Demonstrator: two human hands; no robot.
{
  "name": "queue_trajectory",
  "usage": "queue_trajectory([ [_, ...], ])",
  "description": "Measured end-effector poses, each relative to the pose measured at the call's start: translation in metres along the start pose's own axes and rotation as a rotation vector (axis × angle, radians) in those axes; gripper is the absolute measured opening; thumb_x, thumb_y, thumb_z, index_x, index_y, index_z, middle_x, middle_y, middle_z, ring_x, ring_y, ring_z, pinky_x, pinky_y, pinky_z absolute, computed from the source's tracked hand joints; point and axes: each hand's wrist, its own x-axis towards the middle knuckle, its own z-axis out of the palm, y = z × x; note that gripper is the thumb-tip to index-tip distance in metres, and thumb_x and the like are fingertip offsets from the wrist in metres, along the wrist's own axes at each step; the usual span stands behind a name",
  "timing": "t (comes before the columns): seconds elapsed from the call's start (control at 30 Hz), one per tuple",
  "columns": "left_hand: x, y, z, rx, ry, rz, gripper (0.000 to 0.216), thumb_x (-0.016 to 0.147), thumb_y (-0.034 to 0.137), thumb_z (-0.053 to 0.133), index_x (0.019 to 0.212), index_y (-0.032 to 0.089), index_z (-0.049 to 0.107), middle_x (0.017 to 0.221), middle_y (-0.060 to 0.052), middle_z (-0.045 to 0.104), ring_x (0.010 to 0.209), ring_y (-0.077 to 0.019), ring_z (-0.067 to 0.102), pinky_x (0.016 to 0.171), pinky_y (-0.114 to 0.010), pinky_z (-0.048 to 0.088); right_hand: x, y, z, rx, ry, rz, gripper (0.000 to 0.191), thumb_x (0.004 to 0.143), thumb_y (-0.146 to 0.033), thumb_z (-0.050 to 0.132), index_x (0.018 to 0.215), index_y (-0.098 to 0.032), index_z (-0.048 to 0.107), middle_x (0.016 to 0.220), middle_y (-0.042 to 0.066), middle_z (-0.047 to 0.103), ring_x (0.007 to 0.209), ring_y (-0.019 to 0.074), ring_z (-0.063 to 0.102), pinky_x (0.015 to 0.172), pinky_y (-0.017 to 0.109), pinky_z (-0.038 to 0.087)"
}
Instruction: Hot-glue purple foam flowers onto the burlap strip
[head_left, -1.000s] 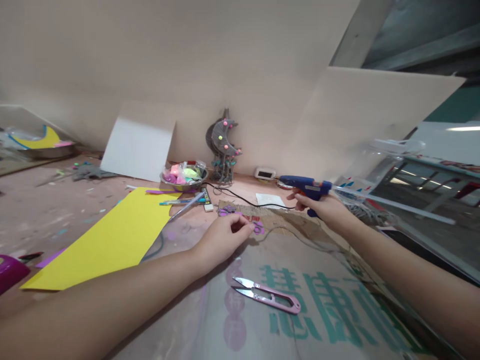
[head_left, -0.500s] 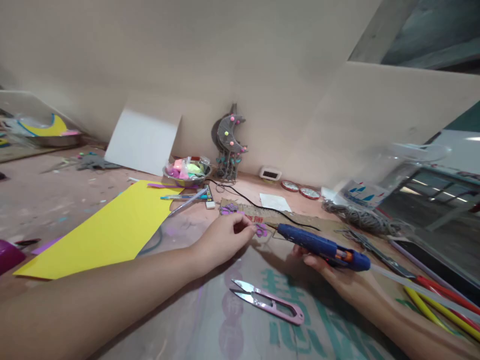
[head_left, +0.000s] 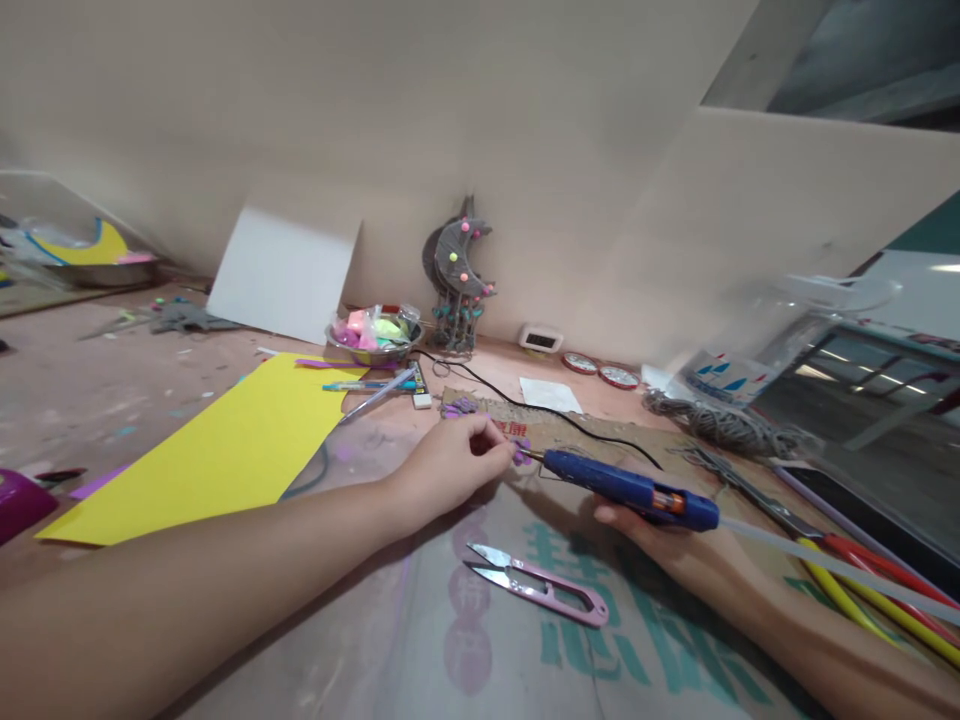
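My left hand point(head_left: 457, 460) pinches a small purple flower-like piece point(head_left: 520, 452) between thumb and fingers. In my right hand point(head_left: 645, 535) is a blue glue gun point(head_left: 626, 485), a clear glue stick point(head_left: 825, 560) running out of its back end. The gun's nozzle is at the purple piece, seemingly touching it. Beyond my left hand, more purple pieces point(head_left: 459, 407) lie on the cardboard. Pink thread snips point(head_left: 536, 585) rest with blades apart on the printed cardboard below both hands.
Yellow paper point(head_left: 202, 450) lies at left, near pens point(head_left: 375, 392) and a bowl of coloured clay point(head_left: 375, 350). A grey moon ornament point(head_left: 459, 270) stands by the wall. Right are grey yarn point(head_left: 735, 425), scissors point(head_left: 780, 510) and a phone point(head_left: 862, 520). A black cord point(head_left: 525, 412) crosses behind.
The glue gun has moved left, bringing its nozzle to the purple piece. My left hand keeps its pinch nearly in place. The view has shifted slightly.
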Motion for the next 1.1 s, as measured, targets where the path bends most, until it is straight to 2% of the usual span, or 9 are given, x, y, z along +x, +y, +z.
queue_trajectory([
  [0.27,-0.001,0.000,0.000,0.007,-0.016,-0.016,0.020,0.075,0.036,0.049,0.069,0.018,0.051,0.055,0.003,0.052,0.046,-0.0082,0.048,0.042,-0.017,0.036,0.000,0.004,-0.001,-0.094,0.019,0.031,0.024,0.068,-0.045,0.056,0.063,-0.023,0.058,0.056,-0.001,0.061,0.051,0.0167,0.057,0.049,0.027,0.046],
  [0.7,-0.002,0.001,0.000,-0.033,-0.028,-0.024,0.019,0.075,0.035,0.049,0.069,0.017,0.051,0.053,0.003,0.052,0.044,-0.0082,0.047,0.040,-0.017,0.035,-0.001,-0.002,0.000,-0.125,0.082,0.041,0.018,0.067,-0.041,0.058,0.066,-0.023,0.061,0.060,0.000,0.065,0.057,0.0201,0.062,0.053,0.030,0.051],
  [0.87,-0.001,0.001,-0.001,-0.002,-0.020,-0.015,0.019,0.075,0.034,0.050,0.068,0.017,0.052,0.053,0.003,0.052,0.044,-0.0079,0.048,0.040,-0.016,0.034,-0.001,-0.006,0.000,-0.075,0.085,0.057,0.017,0.067,-0.038,0.057,0.073,-0.024,0.065,0.064,0.000,0.068,0.060,0.0214,0.064,0.056,0.031,0.052],
  [1.1,-0.001,0.001,-0.001,-0.007,-0.019,-0.027,0.020,0.075,0.036,0.050,0.070,0.017,0.053,0.054,0.003,0.053,0.044,-0.0081,0.048,0.041,-0.017,0.035,0.001,-0.004,-0.001,-0.084,0.051,0.046,0.015,0.066,-0.038,0.059,0.074,-0.027,0.066,0.062,0.000,0.068,0.059,0.0230,0.064,0.052,0.032,0.052],
])
